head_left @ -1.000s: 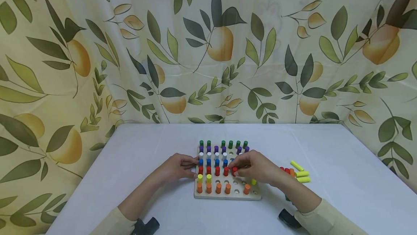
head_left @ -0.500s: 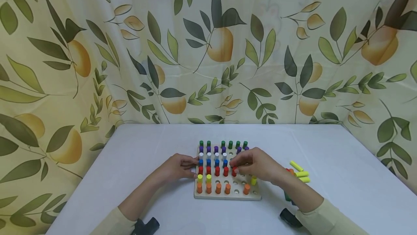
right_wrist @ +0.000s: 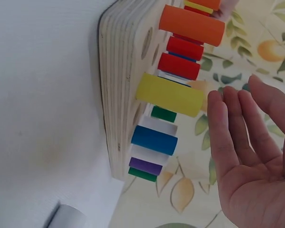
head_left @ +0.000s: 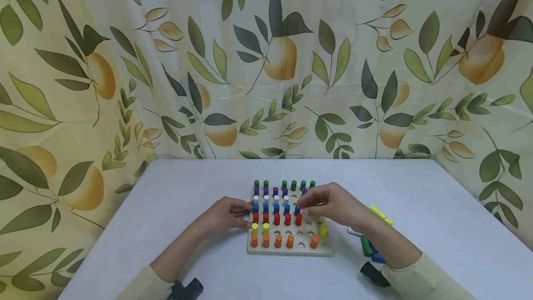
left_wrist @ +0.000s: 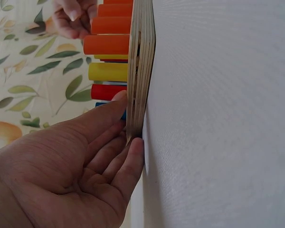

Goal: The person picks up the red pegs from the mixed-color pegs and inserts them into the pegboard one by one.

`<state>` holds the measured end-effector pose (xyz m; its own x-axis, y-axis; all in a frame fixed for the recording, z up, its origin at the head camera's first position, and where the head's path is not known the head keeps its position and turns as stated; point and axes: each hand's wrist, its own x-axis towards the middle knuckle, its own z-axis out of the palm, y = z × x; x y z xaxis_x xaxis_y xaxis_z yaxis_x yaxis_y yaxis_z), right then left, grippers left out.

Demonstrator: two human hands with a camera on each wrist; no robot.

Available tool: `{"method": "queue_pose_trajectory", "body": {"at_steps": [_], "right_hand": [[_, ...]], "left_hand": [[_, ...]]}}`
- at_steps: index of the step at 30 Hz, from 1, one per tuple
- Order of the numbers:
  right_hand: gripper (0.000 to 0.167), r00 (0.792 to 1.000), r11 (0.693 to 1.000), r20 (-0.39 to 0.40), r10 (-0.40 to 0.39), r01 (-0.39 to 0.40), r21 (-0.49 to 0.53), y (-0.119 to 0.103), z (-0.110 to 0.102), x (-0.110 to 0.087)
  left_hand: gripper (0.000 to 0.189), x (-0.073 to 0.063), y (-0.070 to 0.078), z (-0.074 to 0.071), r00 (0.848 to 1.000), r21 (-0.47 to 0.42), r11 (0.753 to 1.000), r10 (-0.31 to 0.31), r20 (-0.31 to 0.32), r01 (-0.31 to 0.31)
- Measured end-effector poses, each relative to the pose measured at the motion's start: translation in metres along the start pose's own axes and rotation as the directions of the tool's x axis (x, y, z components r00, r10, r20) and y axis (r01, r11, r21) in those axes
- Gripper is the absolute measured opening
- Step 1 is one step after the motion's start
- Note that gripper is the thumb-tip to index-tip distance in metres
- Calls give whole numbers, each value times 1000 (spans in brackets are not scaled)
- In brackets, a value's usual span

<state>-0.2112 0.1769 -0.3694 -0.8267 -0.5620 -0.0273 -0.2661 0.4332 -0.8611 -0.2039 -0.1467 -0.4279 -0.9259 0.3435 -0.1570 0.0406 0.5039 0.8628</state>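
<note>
A wooden pegboard (head_left: 291, 252) lies on the white table, its rows set with green, purple, white, blue, red, yellow and orange pegs. My left hand (head_left: 226, 215) holds the board's left edge. Its thumb is by a red peg (left_wrist: 107, 91) and the other fingers lie lower along the side, in the left wrist view. Over the board's right half is my right hand (head_left: 333, 205), fingertips close beside the fifth blue peg (head_left: 297, 210). In the right wrist view its fingers (right_wrist: 232, 114) are fairly straight, with nothing visible between them and the thumb. The hand hides the right ends of some rows.
Loose pegs lie right of the board, partly behind the right forearm: a green peg (head_left: 365, 246), a blue peg (head_left: 378, 257), a white peg (head_left: 354, 231) and yellow pegs (head_left: 377, 211). Black cylinders (head_left: 374, 274) sit by the wrists. A patterned curtain (head_left: 266, 82) hangs behind the table.
My right hand has moved from the fifth red peg up and back to the fifth blue peg. That red peg now stands uncovered, and more loose pegs show below the forearm. The left hand stays.
</note>
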Motion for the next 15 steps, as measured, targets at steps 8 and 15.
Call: {"method": "queue_pose_trajectory", "body": {"at_steps": [8, 15], "right_hand": [[20, 1000, 1000, -12, -26, 26, 1, -7, -4, -4], [18, 999, 1000, -37, -26, 26, -10, -12, -12, -8]], "left_hand": [[38, -1, -1, -1, 1000, -5, 1000, 9, 3, -9], [38, -1, 0, -2, 1000, -13, 1000, 20, 14, -20]]}}
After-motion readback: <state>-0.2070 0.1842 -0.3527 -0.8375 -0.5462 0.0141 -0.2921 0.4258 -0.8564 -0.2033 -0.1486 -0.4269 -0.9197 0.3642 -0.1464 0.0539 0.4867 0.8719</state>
